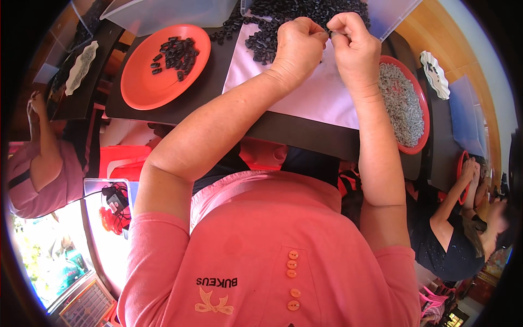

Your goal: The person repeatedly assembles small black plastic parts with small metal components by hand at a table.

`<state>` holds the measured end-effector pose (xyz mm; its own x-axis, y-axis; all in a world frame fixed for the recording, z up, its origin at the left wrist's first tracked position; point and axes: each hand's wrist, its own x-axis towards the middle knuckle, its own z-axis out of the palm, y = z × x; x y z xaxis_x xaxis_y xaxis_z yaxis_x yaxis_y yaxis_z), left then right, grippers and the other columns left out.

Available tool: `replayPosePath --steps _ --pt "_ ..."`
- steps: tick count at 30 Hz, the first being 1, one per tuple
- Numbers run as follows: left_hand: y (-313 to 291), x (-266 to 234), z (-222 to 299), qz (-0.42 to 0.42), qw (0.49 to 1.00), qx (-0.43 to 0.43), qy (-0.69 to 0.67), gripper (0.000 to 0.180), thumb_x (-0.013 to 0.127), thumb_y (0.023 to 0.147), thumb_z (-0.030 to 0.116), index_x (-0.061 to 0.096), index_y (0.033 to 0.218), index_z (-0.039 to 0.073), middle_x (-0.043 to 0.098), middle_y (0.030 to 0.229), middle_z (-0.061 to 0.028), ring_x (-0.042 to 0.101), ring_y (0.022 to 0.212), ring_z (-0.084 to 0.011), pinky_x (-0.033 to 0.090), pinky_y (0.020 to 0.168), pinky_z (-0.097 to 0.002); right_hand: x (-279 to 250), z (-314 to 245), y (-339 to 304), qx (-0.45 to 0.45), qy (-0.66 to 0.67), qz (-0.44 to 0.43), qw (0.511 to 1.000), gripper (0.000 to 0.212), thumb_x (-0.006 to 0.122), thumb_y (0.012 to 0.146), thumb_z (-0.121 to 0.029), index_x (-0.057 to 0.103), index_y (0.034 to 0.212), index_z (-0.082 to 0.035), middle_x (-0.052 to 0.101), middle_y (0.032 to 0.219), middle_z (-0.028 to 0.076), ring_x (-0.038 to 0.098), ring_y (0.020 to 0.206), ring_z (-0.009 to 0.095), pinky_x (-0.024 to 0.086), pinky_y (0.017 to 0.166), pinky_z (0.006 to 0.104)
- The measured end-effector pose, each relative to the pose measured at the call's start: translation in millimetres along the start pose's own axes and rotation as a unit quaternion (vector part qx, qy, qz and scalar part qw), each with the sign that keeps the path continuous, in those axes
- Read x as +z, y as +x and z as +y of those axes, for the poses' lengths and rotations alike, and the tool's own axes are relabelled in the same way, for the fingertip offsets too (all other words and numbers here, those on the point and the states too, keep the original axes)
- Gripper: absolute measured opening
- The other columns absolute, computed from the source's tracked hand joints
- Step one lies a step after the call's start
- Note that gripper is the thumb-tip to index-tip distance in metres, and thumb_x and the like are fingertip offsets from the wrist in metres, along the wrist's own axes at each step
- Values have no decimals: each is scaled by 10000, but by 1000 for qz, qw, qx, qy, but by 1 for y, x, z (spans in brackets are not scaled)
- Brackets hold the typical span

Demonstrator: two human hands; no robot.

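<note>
My left hand [299, 48] and my right hand [357, 54] meet above the far part of a white cloth [305, 101]. The fingertips of both are pinched together, almost touching. A tiny dark bit shows between them, too small to name. Just beyond and below the hands spreads a large heap of small black plastic parts [264, 43]. Beside my right wrist stands a red round tray [426, 117] filled with small grey, screw-like pieces [400, 103]. To the left is an orange-red plate [136, 82] with a small pile of black parts [182, 54].
Clear plastic bins [163, 16] stand along the back of the dark table [305, 131]. White scalloped dishes [81, 68] lie on tables at both sides. One person [46, 163] works at the left, another [457, 229] at the right. A bin with cables [114, 201] is at lower left.
</note>
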<state>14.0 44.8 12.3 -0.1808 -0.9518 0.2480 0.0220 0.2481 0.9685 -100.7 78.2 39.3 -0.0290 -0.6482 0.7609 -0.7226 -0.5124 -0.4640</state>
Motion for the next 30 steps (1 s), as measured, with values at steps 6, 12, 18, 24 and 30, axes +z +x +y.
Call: replayPosePath --steps 6,12,18,24,30 --pt "-3 6 -6 71 996 42 18 92 647 773 55 665 769 -35 668 690 -172 657 662 -255 526 651 -359 11 12 -6 -106 -93 24 990 197 622 722 43 606 865 -93 648 698 42 650 633 238 514 576 344" --pt "-2 4 -6 80 996 19 31 96 652 789 58 659 789 -38 664 693 -134 633 640 -200 507 596 -326 21 11 -11 -115 -79 76 987 232 602 689 75 599 850 -92 647 690 43 652 637 238 512 567 343" --pt "-1 4 -8 56 998 4 9 99 639 786 47 656 795 -50 650 674 -91 589 579 -127 488 534 -278 14 6 -8 -1 9 49 999 227 553 731 113 592 872 -62 675 733 66 679 663 209 528 607 318" --pt "-1 4 -11 95 993 44 54 89 635 771 28 669 802 -47 650 681 -93 589 598 -130 487 538 -284 26 9 -13 -89 -83 76 990 198 645 702 13 592 839 -119 641 710 47 642 646 273 503 566 384" --pt "-3 0 9 85 983 -116 -112 67 642 797 13 662 785 -49 646 706 -97 570 598 -139 464 520 -308 31 12 -15 -125 -113 96 981 218 646 684 2 616 859 -124 650 722 41 645 657 264 512 577 386"
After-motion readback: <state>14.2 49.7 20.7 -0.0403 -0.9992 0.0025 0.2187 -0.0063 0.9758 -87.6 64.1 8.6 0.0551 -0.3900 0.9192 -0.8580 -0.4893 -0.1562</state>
